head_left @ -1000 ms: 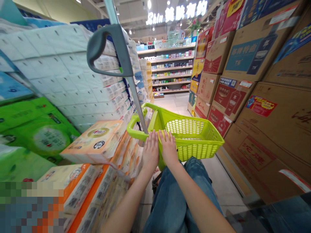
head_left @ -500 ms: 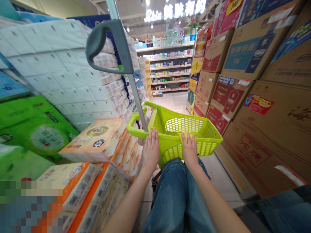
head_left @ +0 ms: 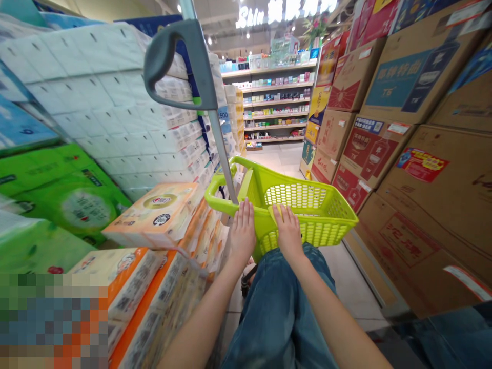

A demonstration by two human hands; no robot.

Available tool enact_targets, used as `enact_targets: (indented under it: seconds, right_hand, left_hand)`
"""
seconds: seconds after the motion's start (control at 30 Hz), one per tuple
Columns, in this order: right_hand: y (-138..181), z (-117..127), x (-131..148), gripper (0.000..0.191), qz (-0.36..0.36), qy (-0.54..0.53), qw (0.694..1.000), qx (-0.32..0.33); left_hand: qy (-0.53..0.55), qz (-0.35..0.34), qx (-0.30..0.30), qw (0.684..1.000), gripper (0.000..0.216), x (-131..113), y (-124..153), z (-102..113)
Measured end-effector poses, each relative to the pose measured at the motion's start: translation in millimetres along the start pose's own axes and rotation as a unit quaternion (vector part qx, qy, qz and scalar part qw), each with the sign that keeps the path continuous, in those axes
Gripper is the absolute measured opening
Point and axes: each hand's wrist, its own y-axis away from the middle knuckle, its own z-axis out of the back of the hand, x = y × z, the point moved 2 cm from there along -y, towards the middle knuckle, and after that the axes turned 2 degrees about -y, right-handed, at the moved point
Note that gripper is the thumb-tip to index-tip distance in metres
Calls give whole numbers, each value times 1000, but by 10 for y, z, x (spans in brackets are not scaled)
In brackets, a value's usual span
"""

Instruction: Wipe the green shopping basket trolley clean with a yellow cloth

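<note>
A lime-green shopping basket trolley stands at my knees, tilted in view, with its interior showing no goods. My left hand lies flat on its near side, by the foot of the metal pole, fingers stretched out. On the near rim farther right, my right hand presses a small yellow cloth against the green plastic. Most of the cloth is hidden under the fingers. Above the basket, the pole carries a grey loop handle, which neither hand touches.
Wrapped paper packs are stacked close on my left, with taller white packs behind. Stacked cardboard cartons line the right side. Goods shelves stand at the far end of the tiled aisle.
My right hand has slid left along the basket rim with the yellow cloth, closer to my left hand. My left hand keeps its place on the basket. The view has shifted slightly.
</note>
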Motion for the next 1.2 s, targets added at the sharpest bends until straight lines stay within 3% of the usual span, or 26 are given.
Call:
enact_targets:
  seconds: [0.17,0.27,0.37,0.53,0.63,0.77,1.03,1.1,1.2]
  right_hand:
    - [180,-29,-640,75,-74,52,996,-19]
    - [165,-13,-676,74,-139,36,989,-17]
    - [34,12,-329,76,-143,3,990,3]
    - [-232,67,546,75,-68,-73,994,42]
    - [-270,75,750,75,-52,-87,994,32]
    - [-170,11,482,78,-29,-68,997,6]
    - [167,-103,-649,75,-89,15,995,-36]
    - [170,-118,-692,76,-116,23,992,-42]
    - [62,-134,-416,78,-127,4,991,-34]
  left_hand:
    - [-4,1,10,1000,83,-7,4,13]
    - [-7,1,10,1000,82,-10,7,1]
    - [-4,4,7,1000,81,-10,9,-9]
    - [-20,4,1,1000,69,8,1,-21]
    - [-39,-3,-1,999,66,24,-4,-25]
    - [-41,-7,4,999,71,29,-3,-14]
    - [-21,1,13,1000,79,-1,7,-6]
    - [-19,3,9,1000,79,-8,8,-18]
    - [-16,11,-2,1000,80,-16,12,-43]
